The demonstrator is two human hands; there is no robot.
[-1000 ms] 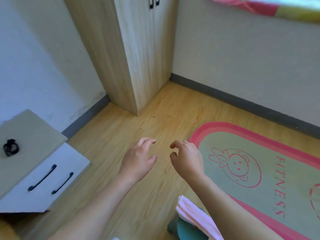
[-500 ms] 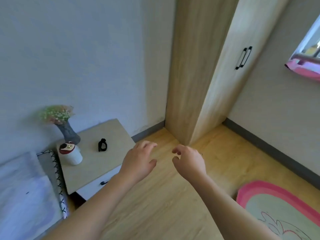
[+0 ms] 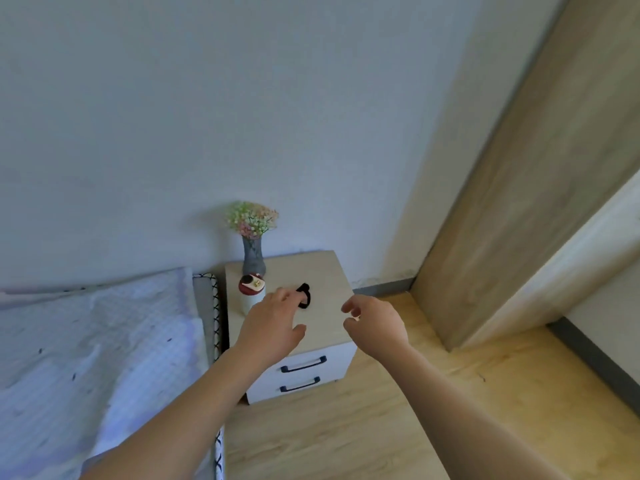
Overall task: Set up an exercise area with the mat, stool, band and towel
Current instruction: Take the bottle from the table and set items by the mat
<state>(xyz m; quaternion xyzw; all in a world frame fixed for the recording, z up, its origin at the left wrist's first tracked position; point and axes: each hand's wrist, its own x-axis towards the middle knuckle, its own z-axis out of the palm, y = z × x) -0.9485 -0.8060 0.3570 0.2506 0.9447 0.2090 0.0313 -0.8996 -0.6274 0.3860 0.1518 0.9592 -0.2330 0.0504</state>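
A small black band (image 3: 304,295) lies coiled on the wooden top of the bedside cabinet (image 3: 329,271). My left hand (image 3: 273,323) reaches over the cabinet top, fingertips right beside the band and partly covering it; whether they touch it I cannot tell. My right hand (image 3: 375,323) hovers to the right of the band, fingers loosely curled and apart, holding nothing. The mat, stool and towel are out of view.
A grey vase with flowers (image 3: 254,258) and a white jar with a red lid (image 3: 252,292) stand at the cabinet's back left. A bed with a light quilt (image 3: 86,358) fills the left. A tall wooden wardrobe (image 3: 519,202) stands on the right, with wood floor (image 3: 381,427) in front.
The view has swung left from the pink mat to the bedside cabinet. Both hands have come forward over the cabinet top, the left one arriving at the black band.
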